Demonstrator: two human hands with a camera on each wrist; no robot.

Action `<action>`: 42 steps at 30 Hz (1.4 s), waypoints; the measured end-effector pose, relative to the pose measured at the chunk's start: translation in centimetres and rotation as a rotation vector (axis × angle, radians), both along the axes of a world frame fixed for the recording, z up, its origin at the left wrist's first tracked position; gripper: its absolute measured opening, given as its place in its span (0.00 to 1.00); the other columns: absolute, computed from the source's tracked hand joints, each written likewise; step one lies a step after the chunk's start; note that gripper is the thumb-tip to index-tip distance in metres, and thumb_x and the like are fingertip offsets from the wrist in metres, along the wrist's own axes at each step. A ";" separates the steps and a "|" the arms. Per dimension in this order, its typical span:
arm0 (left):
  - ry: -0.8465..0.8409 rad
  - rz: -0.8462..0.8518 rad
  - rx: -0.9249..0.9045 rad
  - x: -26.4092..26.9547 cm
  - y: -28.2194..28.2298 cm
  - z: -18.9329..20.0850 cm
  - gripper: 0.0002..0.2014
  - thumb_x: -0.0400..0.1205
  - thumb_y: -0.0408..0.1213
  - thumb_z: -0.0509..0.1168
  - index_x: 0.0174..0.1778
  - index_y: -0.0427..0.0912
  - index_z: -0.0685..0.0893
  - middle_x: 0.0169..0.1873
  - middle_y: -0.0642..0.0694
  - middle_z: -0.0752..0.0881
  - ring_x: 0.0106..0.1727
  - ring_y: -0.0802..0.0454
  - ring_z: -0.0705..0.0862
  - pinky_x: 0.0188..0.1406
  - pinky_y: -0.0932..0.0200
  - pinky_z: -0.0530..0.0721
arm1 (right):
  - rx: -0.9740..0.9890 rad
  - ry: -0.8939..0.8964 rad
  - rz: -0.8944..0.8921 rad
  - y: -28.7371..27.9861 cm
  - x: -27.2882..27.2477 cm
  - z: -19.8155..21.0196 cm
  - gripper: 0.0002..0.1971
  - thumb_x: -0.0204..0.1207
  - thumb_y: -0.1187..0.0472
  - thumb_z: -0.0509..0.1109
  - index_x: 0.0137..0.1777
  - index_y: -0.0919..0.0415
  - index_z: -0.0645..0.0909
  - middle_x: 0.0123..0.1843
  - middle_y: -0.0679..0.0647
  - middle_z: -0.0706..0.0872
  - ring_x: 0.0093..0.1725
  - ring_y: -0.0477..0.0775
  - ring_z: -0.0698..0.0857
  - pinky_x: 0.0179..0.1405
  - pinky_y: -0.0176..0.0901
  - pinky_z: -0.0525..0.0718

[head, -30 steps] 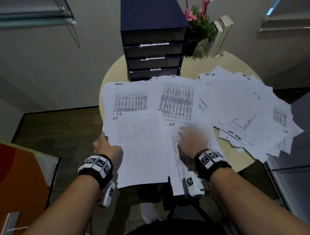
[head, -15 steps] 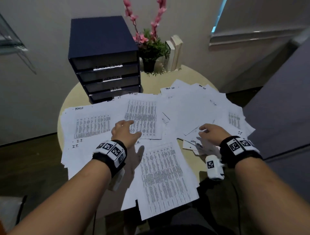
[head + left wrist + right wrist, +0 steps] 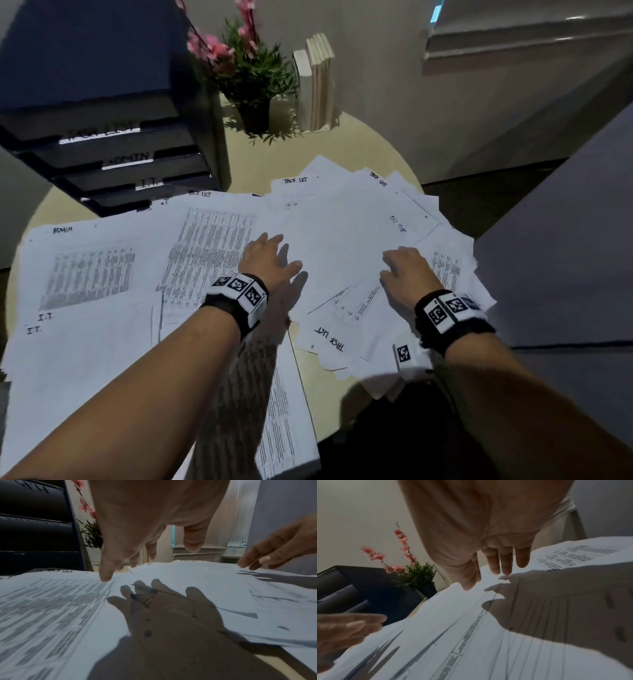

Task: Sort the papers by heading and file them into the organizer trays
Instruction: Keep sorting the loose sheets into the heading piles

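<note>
Several white printed papers (image 3: 342, 246) lie fanned and overlapping across a round beige table (image 3: 308, 150), with handwritten headings such as TASK LIST, ADMIN and I.T. A dark blue organizer (image 3: 102, 102) with labelled trays stands at the back left. My left hand (image 3: 265, 255) hovers over the middle sheets with fingers spread and straight, one fingertip (image 3: 105, 578) touching the paper (image 3: 188, 577). My right hand (image 3: 402, 263) hovers to the right over the fanned pile, fingers (image 3: 506, 566) extended just above the sheets (image 3: 453, 628). Neither hand holds anything.
A potted plant (image 3: 251, 85) with pink flowers and a few upright books (image 3: 317, 82) stand at the back of the table beside the organizer. A grey surface (image 3: 565, 257) borders the table on the right. Some sheets overhang the near table edge (image 3: 325, 428).
Both hands have moved rightward and farther out over the papers; the left left the I.T. pile for the centre sheets, the right reached onto the fanned right pile. My view also shifted right.
</note>
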State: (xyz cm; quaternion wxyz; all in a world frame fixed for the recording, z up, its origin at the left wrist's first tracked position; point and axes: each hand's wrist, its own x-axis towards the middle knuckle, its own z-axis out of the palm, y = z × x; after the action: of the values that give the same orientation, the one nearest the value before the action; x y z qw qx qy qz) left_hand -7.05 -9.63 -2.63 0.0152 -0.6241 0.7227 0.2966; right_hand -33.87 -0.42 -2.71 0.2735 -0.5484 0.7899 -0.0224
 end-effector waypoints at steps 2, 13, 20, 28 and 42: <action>-0.056 0.001 0.011 -1.6 -1.0 -0.6 0.40 0.80 0.58 0.66 0.85 0.47 0.60 0.85 0.39 0.58 0.85 0.39 0.55 0.81 0.38 0.59 | 0.007 -0.020 0.024 -0.4 -0.4 0.0 0.23 0.84 0.53 0.61 0.79 0.51 0.69 0.85 0.60 0.59 0.83 0.61 0.61 0.79 0.55 0.65; -0.305 -0.014 0.094 -5.5 -4.6 -0.8 0.44 0.72 0.59 0.74 0.79 0.54 0.57 0.76 0.43 0.67 0.76 0.33 0.65 0.65 0.31 0.72 | -0.014 -0.054 0.144 -1.1 -3.3 -0.3 0.18 0.86 0.56 0.60 0.74 0.56 0.76 0.82 0.54 0.69 0.80 0.53 0.70 0.75 0.44 0.67; -0.341 -0.028 0.094 -6.0 -5.6 -0.9 0.57 0.61 0.58 0.82 0.80 0.57 0.53 0.76 0.42 0.62 0.76 0.33 0.65 0.66 0.34 0.74 | -0.066 -0.127 -0.084 -1.8 -3.8 -0.5 0.26 0.83 0.56 0.65 0.80 0.52 0.68 0.86 0.57 0.54 0.82 0.60 0.63 0.79 0.53 0.66; -0.330 -0.055 0.088 -6.3 -6.0 -0.3 0.58 0.62 0.56 0.83 0.83 0.56 0.53 0.76 0.43 0.69 0.76 0.34 0.68 0.70 0.29 0.66 | -0.193 -0.322 -0.334 -3.1 -4.0 -0.9 0.31 0.82 0.62 0.67 0.84 0.54 0.63 0.86 0.57 0.54 0.84 0.54 0.59 0.79 0.44 0.60; -0.159 0.026 -0.163 -7.3 -0.6 0.7 0.53 0.68 0.62 0.76 0.84 0.57 0.53 0.83 0.46 0.53 0.82 0.38 0.54 0.77 0.33 0.56 | -0.336 -0.568 -0.693 -4.3 -3.7 -0.4 0.04 0.67 0.58 0.68 0.33 0.52 0.76 0.30 0.49 0.80 0.37 0.59 0.82 0.47 0.56 0.87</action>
State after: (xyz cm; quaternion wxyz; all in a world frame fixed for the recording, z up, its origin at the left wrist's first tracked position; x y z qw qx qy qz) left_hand -14.36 -10.24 -1.97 0.0178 -0.6542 0.7328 0.1863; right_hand -37.56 -4.74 -3.09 0.3626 -0.2616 0.8057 -0.3884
